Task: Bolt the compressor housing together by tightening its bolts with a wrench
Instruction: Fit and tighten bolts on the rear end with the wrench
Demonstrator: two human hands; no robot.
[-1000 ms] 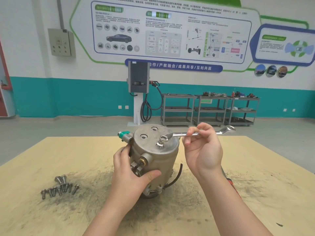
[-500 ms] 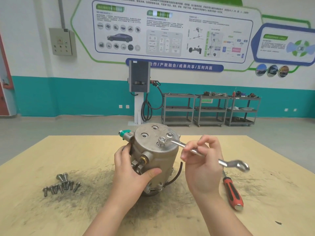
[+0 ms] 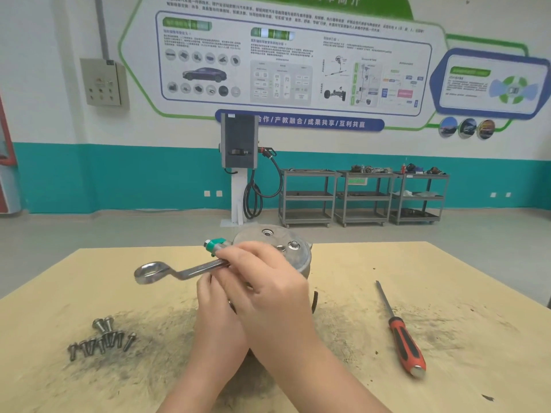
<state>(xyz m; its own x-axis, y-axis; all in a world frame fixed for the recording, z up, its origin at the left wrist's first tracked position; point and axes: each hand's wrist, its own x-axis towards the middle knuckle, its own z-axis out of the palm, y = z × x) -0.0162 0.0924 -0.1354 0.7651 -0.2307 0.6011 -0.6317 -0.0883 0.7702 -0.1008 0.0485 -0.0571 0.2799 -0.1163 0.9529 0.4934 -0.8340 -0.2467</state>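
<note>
The grey metal compressor housing (image 3: 293, 260) stands on the wooden table (image 3: 447, 278), with a green-capped port (image 3: 215, 244) at its left and a bolt (image 3: 293, 245) seated in its top face. My right hand (image 3: 268, 281) crosses in front of the housing and grips the shaft of a steel wrench (image 3: 176, 271); the wrench's ring end points left, clear of the housing. My left hand (image 3: 213, 305) lies mostly under the right one, against the housing's left side, its fingers largely hidden.
Several loose bolts (image 3: 103, 338) lie on the table at the left. A red-and-black screwdriver (image 3: 401, 335) lies to the right of the housing. Dark grime smears the tabletop around the housing. Grey carts (image 3: 362, 198) stand by the far wall.
My right hand has swung the wrench from the right side across the housing top to the left. Its ring end now sticks out left, and the hand covers my left hand.
</note>
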